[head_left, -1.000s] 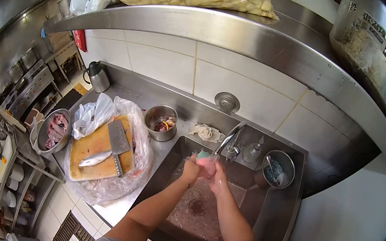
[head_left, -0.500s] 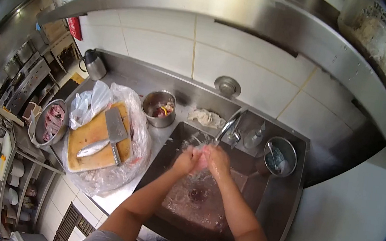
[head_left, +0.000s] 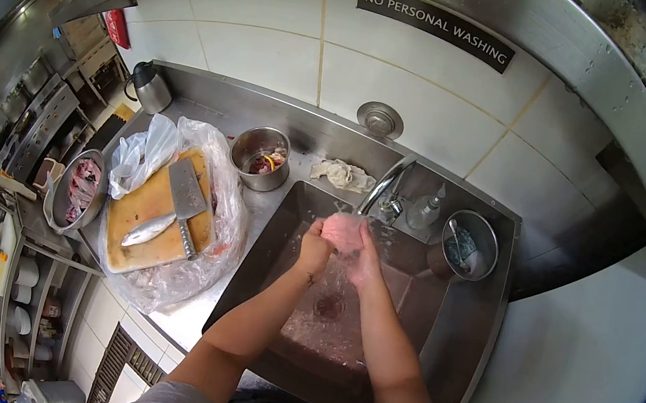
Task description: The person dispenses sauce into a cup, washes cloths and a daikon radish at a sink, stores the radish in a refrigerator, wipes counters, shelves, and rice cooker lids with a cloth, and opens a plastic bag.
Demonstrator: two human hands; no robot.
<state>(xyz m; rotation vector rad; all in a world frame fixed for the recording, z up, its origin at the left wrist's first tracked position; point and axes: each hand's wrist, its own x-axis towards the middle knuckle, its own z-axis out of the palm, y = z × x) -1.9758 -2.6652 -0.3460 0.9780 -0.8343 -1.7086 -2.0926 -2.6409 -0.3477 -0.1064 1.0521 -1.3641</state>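
Under the faucet, a pink flesh-like piece is held between my two hands, with water running over it. My left hand is closed on its left edge. At the right edge my right hand grips it, fingers partly hidden behind. Both hands are above the brown sink basin, where water splashes around the drain. To the left, a silver fish and a cleaver lie on a yellowish cutting board.
Clear plastic surrounds the board. A bowl of pinkish fish pieces stands left of it. Behind are a metal pot with scraps, a crumpled cloth and a jug. A glass bottle and metal container sit right.
My hands have moved apart slightly, showing more of the pink piece, now spread out under the water. The view has tilted upward, revealing a wall sign.
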